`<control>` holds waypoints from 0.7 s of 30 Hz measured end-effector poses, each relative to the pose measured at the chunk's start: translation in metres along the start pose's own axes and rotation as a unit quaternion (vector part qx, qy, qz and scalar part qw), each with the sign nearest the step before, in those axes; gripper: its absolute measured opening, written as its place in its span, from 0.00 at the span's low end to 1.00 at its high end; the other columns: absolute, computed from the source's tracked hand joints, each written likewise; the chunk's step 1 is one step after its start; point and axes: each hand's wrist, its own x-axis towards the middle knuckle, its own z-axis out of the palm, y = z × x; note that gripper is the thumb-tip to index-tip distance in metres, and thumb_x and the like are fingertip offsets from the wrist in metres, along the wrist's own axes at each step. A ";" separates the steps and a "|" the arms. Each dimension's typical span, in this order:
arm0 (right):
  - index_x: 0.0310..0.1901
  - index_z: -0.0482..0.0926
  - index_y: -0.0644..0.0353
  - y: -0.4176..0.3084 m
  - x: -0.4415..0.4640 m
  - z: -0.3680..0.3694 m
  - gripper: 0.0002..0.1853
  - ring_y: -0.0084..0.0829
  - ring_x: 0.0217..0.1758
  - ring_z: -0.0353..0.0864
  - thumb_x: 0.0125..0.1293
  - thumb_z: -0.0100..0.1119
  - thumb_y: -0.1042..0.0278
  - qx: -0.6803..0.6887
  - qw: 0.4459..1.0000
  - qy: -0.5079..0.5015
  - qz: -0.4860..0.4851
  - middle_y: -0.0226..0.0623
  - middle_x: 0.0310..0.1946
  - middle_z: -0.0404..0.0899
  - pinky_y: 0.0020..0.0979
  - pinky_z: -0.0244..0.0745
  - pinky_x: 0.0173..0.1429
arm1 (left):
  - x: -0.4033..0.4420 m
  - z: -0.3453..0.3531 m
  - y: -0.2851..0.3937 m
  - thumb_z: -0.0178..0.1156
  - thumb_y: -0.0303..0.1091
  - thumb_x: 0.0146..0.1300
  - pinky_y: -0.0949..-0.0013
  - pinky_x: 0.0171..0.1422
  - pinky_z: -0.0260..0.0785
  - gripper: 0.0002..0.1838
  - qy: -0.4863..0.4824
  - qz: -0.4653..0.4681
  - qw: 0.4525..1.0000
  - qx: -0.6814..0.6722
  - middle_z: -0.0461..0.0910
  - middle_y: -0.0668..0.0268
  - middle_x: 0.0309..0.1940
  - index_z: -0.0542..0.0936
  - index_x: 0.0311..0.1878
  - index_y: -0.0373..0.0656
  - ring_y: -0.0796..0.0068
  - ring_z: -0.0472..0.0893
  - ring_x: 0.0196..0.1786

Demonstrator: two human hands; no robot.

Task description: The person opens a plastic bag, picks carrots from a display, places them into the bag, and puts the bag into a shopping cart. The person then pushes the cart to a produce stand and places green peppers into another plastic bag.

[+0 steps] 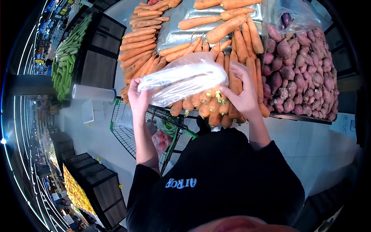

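Left grip [139, 94] pinched one end of the bag [185, 80] above the stand's [169, 37] near edge; right grip [242, 89] hung wide by the other — light, even tension seemed best.

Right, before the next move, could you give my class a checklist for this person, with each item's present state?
1. Left hand grips the clear, thin plastic bag: ok, held at one end.
2. Right hand free of carrots: ok, it is open with fingers spread.
3. Bag mouth open: cannot tell, the folds and glare hide it.
4. Bag clear of the long orange carrots: not ok, it covers part of the pile.
5. Black wire shopping cart with green trim close by: ok, it stands beside the carrot display.
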 end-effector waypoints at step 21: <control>0.45 0.79 0.62 -0.041 0.038 0.079 0.11 0.49 0.52 0.80 0.66 0.63 0.65 -0.238 0.960 -0.049 -0.139 0.45 0.49 0.79 0.43 0.74 0.58 | 0.035 0.018 -0.020 0.63 0.67 0.59 0.53 0.58 0.75 0.42 -0.059 0.014 0.941 0.333 0.85 0.43 0.43 0.75 0.59 0.33 0.46 0.85 0.50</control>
